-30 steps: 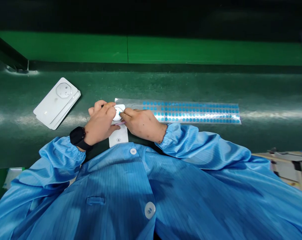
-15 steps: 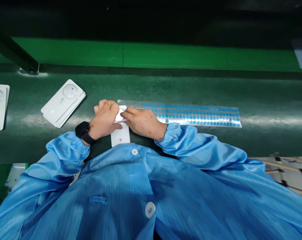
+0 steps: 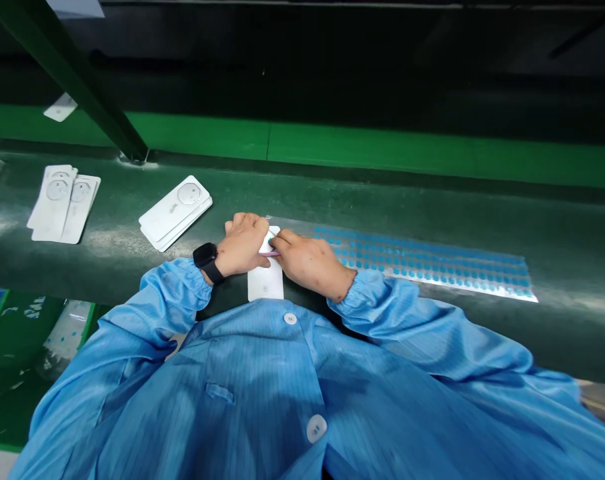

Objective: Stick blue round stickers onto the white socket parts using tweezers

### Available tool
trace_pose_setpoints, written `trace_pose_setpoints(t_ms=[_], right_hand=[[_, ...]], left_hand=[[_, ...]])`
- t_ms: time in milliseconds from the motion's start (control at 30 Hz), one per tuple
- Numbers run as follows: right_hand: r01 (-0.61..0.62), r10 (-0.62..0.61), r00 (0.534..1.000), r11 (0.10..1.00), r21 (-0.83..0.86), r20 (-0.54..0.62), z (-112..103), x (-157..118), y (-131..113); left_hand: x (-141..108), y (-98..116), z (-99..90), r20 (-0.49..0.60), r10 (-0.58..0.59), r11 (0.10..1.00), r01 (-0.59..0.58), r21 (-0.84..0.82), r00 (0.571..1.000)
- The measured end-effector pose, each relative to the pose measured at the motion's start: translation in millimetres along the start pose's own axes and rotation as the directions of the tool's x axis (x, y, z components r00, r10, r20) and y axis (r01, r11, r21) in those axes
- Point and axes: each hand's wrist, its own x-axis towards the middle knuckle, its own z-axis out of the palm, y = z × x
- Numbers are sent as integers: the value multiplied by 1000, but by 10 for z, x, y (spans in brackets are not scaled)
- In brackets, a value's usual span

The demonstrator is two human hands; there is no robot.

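My left hand (image 3: 242, 245), with a black watch (image 3: 207, 260) on its wrist, is closed on a small white rounded piece (image 3: 268, 241). My right hand (image 3: 312, 260) pinches a thin pink tool (image 3: 271, 254), whose tip is at that piece. Below the hands lies a white card (image 3: 265, 283). Just past my right hand stretches a clear sheet of blue dots (image 3: 422, 260). Its left end runs under my fingers.
A stack of white cards with round marks (image 3: 175, 205) and a further pair (image 3: 62, 203) lie on the dark green bench (image 3: 482, 217) left of my hands. A green strut (image 3: 77, 80) slants down at upper left. My blue sleeves fill the foreground.
The view has turned and tilted, so the bench items sit further right and a second pair of cards shows fully. My hands stay together at the white piece with the pink tool.
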Motion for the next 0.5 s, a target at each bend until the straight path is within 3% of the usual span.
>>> trace_pose_setpoints(t_ms=[67,167,233,333,400,500], right_hand=[[-1,3,1000,997,75,-26,39,45,63],[9,47,981,958,285,-189,136,141,197],[5,132,957,883,470,-258,191,204,258],[-41,240,953,706,707,-184,179,299,278],[-41,282,948,569,822,-147,67,416,304],[-12,397,907,352,936,-137,-263,754,519]], left_hand=[[-1,-5,17,-20,2,999,-3,-32,1000],[1,-17,79,-62,5,997,-10,-71,998],[6,-25,127,-81,6,996,-13,-88,997],[-39,-33,128,-175,-19,991,-4,-133,984],[-183,-25,42,-344,-11,972,-71,-223,939],[-687,9,-184,-567,81,836,-366,-409,820]])
